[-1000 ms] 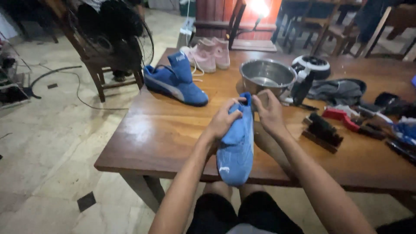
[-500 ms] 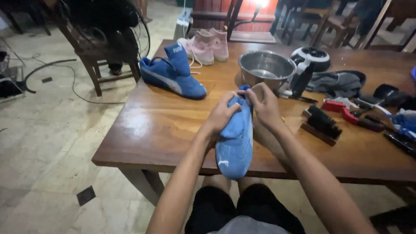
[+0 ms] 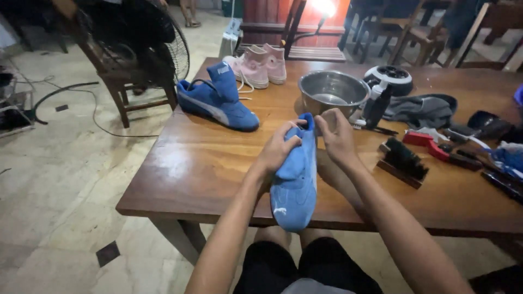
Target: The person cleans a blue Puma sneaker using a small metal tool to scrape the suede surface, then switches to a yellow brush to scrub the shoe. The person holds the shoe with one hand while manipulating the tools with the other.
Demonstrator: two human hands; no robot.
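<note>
both hands are holding a light blue shoe (image 3: 295,179) upright over the near edge of the counter (image 3: 207,163), just in front of the steel bowl (image 3: 332,92). the left hand (image 3: 280,149) is gripping its collar; the right hand (image 3: 338,136) is pinching its heel. it is looking light, soft and pliable, easiest held by the sole or collar.

— What is sitting on the wooden table (image 3: 180,179)?
— A second blue shoe (image 3: 217,103) is lying at ten o'clock, pink sneakers (image 3: 259,65) standing beyond it. A steel bowl (image 3: 332,91) is resting at twelve.
— And rightwards?
— A brush (image 3: 403,162) is lying at three o'clock; a fan (image 3: 136,41) is standing at ten.
</note>
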